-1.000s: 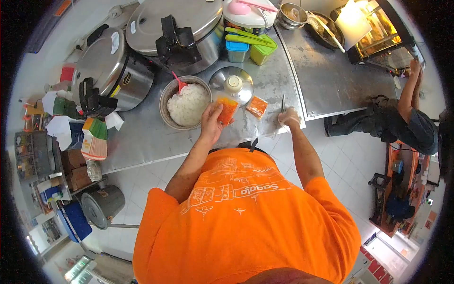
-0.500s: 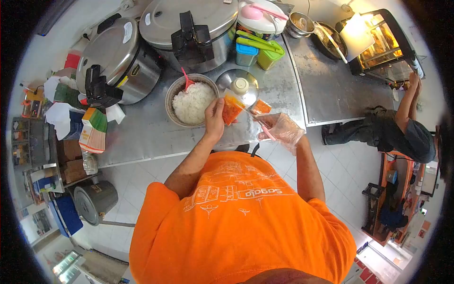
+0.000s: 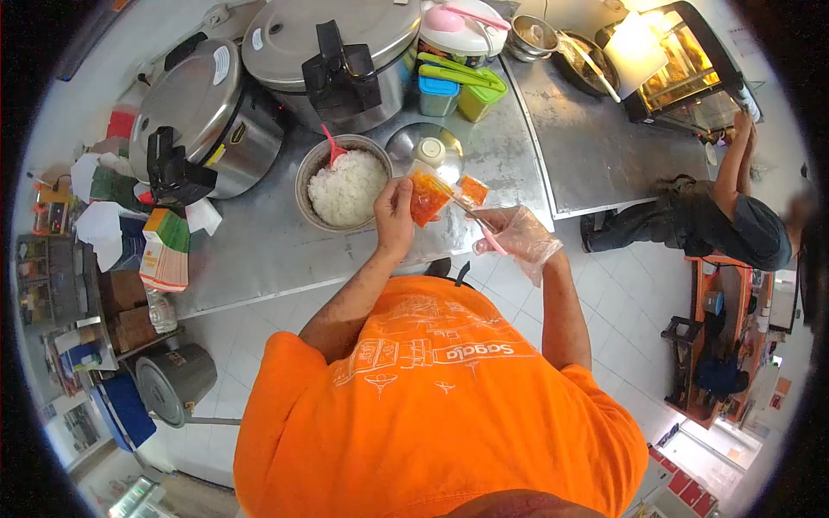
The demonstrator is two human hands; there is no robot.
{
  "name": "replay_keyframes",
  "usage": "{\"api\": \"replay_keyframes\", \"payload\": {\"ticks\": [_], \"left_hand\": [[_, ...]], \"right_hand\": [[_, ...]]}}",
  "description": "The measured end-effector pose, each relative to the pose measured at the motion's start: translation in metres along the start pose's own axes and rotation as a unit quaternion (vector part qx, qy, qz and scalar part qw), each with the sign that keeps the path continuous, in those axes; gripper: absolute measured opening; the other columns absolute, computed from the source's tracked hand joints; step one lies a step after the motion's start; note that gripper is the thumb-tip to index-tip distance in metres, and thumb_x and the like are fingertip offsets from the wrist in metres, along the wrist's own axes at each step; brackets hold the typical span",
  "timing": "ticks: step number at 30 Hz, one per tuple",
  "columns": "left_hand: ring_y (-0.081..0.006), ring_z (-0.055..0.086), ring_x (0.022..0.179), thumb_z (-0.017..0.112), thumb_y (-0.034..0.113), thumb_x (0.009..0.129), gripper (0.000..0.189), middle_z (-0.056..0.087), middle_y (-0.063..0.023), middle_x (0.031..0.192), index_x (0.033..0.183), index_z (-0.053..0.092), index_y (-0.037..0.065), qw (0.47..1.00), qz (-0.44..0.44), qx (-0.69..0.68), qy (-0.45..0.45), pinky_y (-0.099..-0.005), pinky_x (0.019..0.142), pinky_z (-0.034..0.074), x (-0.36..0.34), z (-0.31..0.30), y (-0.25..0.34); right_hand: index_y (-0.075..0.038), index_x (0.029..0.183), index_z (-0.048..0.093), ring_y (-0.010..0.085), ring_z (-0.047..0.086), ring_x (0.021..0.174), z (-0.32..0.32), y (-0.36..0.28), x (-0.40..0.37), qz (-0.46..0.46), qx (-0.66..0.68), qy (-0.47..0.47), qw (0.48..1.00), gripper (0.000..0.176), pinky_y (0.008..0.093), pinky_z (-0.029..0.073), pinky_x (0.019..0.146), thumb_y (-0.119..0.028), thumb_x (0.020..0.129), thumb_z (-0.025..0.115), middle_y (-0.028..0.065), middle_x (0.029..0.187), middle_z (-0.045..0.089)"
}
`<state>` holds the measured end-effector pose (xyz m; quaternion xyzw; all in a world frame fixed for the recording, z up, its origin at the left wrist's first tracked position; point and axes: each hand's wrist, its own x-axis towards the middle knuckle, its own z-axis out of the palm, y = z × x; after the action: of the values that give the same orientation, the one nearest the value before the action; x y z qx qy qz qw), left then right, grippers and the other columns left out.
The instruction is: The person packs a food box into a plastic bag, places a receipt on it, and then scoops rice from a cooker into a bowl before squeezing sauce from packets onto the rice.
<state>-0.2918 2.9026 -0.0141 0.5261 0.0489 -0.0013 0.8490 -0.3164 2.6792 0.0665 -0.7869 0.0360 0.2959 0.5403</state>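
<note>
My left hand (image 3: 395,212) is closed on a clear plastic sachet (image 3: 427,197) of orange-red sauce, holding it up in front of the counter's edge. My right hand (image 3: 516,238), in a thin clear plastic glove, grips a pair of scissors (image 3: 489,237) with pink handles. Their metal blades reach left to the upper right side of the sachet. Just behind the blades lies a second orange sauce packet (image 3: 471,190) on the counter. To the left of the sachet stands a metal bowl (image 3: 304,205) of white rice (image 3: 350,190), with a red spoon (image 3: 333,148) stuck in it.
Two large steel cookers (image 3: 192,112) line the back of the metal counter (image 3: 250,259). A round metal lid (image 3: 401,142) lies beside the rice bowl. Lidded plastic tubs (image 3: 439,97) stand behind it. Another person (image 3: 734,216) works by a lit glass cabinet (image 3: 686,73) on the right.
My view has turned slightly, so the counter and its things sit a little further left. Both hands keep their holds, the scissors still at the sachet.
</note>
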Motion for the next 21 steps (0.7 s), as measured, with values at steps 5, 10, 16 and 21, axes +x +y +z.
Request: {"api": "replay_keyframes", "payload": {"ticks": [5, 10, 16, 21], "left_hand": [[-0.0175, 0.067, 0.072, 0.047, 0.032, 0.102, 0.035, 0.061, -0.0086, 0.089, 0.103, 0.056, -0.001, 0.999, -0.024, -0.016, -0.018, -0.0337, 0.051, 0.061, 0.001, 0.006, 0.003], [-0.0175, 0.067, 0.071, 0.046, 0.033, 0.102, 0.036, 0.061, -0.0086, 0.09, 0.103, 0.055, -0.002, 0.997, -0.043, 0.012, -0.061, -0.0341, 0.051, 0.061, 0.001, 0.014, -0.003], [-0.0178, 0.066, 0.073, 0.046, 0.033, 0.102, 0.036, 0.061, -0.0084, 0.09, 0.104, 0.056, -0.001, 0.996, -0.042, -0.031, -0.07, -0.0355, 0.052, 0.062, 0.005, 0.038, -0.019], [-0.0182, 0.066, 0.073, 0.045, 0.034, 0.102, 0.037, 0.061, -0.0081, 0.09, 0.105, 0.055, -0.001, 0.992, -0.051, -0.037, -0.11, -0.0364, 0.053, 0.062, 0.007, 0.061, -0.039]], "right_hand": [[-0.002, 0.117, 0.067, 0.0142, 0.065, 0.08, -0.008, -0.006, -0.007, -0.001, -0.013, -0.006, 1.0, 0.05, 0.0295, 0.053, 0.072, -0.012, 0.07, 0.082, 0.0112, 0.094, 0.071], [-0.001, 0.11, 0.069, 0.013, 0.065, 0.074, -0.01, -0.014, -0.016, -0.021, -0.063, 0.02, 0.998, 0.043, 0.0279, 0.053, 0.067, -0.012, 0.071, 0.084, 0.0084, 0.087, 0.07], [0.001, 0.096, 0.061, 0.0119, 0.062, 0.074, -0.035, 0.008, -0.013, -0.011, -0.021, 0.034, 0.999, 0.038, 0.0266, 0.051, 0.066, -0.019, 0.074, 0.082, 0.0095, 0.079, 0.068], [-0.008, 0.087, 0.045, 0.0122, 0.057, 0.068, -0.055, 0.012, -0.023, -0.056, -0.115, 0.112, 0.985, 0.052, 0.0265, 0.051, 0.067, -0.02, 0.065, 0.09, 0.0052, 0.074, 0.061]]}}
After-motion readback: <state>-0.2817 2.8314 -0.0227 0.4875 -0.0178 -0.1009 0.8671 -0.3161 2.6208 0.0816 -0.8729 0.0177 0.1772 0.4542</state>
